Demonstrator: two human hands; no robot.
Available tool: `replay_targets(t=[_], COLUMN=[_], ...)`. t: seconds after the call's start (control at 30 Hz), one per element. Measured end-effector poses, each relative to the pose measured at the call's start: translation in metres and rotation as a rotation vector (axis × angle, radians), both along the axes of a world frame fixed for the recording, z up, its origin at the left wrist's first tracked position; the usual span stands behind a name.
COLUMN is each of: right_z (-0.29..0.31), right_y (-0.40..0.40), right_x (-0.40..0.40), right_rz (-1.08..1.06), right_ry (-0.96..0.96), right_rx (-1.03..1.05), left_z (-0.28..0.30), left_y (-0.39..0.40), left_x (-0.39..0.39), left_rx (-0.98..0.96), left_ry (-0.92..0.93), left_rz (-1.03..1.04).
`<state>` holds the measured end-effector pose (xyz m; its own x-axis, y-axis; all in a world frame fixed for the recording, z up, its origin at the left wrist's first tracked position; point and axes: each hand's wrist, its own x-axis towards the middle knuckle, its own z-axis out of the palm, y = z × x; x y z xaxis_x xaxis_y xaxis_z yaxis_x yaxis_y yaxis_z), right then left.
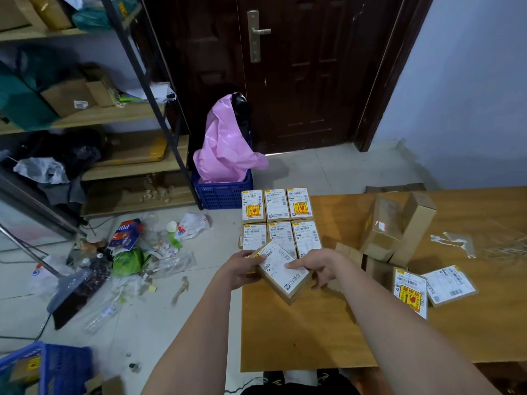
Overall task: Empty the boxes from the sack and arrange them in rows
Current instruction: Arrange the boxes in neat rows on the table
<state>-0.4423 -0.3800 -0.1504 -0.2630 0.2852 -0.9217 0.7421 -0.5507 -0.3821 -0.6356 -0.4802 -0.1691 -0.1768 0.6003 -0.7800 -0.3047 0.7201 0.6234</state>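
The left hand (242,269) and right hand (316,266) grip one box (282,273) between them, fingers curled around its ends, label up, turned askew just above the board (299,332). Beyond it six boxes (278,223) lie flat in two rows of three, labels up, edges touching. To the right a heap (396,229) of brown boxes leans together, with two more boxes (427,287) lying label-up nearer the person. A pink bag (225,146) stands in a blue crate (222,192) by the door (299,72). Litter (134,252) covers the floor at left.
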Motion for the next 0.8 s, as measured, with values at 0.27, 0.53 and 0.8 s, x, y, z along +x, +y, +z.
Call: replay_targets(t=[0.27,0.53,0.8], right_z=[0.007,-0.003,-0.007], right_y=[-0.004,-0.009,-0.009], right_x=[-0.01,-0.013,-0.018], right_rz=[0.072,-0.181,-0.252], right_ry=[0.028,0.21,0.229], right_rx=[0.071,-0.006,0.082], left_z=[-0.006,-0.009,-0.014], left_y=[0.003,0.0,-0.008], left_x=[0.005,0.001,-0.005], left_rx=[0.04,0.026,0.043], left_ry=[-0.01,-0.111,-0.075], left_rz=[0.025,-0.159,-0.213])
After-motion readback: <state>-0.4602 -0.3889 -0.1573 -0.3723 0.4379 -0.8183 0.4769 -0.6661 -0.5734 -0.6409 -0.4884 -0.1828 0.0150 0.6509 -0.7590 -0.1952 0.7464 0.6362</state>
